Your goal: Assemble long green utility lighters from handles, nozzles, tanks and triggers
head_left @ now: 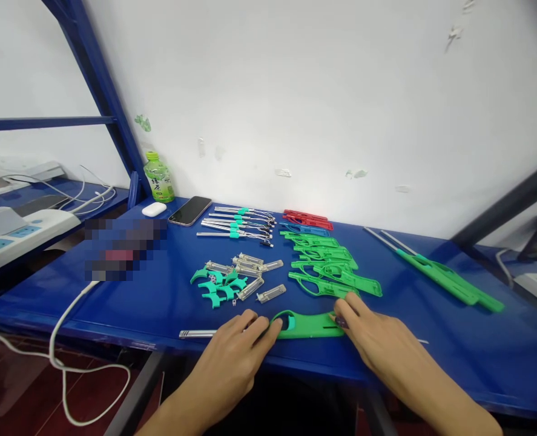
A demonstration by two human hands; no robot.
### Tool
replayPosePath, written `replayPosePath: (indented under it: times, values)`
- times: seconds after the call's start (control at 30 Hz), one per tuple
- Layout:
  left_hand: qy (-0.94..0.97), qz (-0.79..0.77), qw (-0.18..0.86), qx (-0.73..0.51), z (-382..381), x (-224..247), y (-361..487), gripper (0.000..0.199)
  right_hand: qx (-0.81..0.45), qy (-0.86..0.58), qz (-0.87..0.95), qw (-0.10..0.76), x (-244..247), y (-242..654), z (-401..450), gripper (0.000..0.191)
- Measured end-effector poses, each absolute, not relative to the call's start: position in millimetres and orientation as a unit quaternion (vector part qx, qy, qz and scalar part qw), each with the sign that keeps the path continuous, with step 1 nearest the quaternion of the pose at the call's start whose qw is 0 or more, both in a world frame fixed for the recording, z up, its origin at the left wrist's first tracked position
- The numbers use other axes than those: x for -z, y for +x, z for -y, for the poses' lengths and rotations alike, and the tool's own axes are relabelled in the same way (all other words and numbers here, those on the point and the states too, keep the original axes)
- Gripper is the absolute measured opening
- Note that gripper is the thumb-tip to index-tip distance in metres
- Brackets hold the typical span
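A green long-nosed lighter lies along the table's front edge, its metal tube pointing left. My left hand is closed around its front part, with thumb and fingertips by the teal trigger. At the other end, my right hand pinches the handle's tip; its fingertips are partly hidden. Behind the lighter are green casing halves, loose teal triggers and clear fuel tanks. Two lighters with green bodies and metal tubes lie at the right.
Several metal tubes with wires lie at the back, beside red casing halves and a blue casing part. A phone, a white earphone case and a green bottle stand further left. A white cable hangs over the edge.
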State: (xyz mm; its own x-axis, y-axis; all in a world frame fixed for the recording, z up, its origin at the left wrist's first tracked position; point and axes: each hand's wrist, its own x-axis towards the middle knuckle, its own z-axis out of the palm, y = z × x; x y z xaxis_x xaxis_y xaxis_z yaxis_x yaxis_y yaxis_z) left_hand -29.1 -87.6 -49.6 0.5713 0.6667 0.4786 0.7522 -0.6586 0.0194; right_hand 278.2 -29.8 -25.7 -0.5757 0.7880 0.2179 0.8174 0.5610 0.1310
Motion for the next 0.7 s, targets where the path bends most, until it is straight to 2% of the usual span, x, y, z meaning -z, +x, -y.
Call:
replayPosePath:
  times: [0.17,0.7]
  values:
    - [-0.882,0.404,0.093,0.226,87,49,-29,0.066,0.106,-0.453,0.882,0.076,21,281,32,0.017]
    - [-0.881,0.409,0.087,0.223,89,50,-30,0.068,0.077,-0.414,0.904,0.068,-2,279,28,0.025]
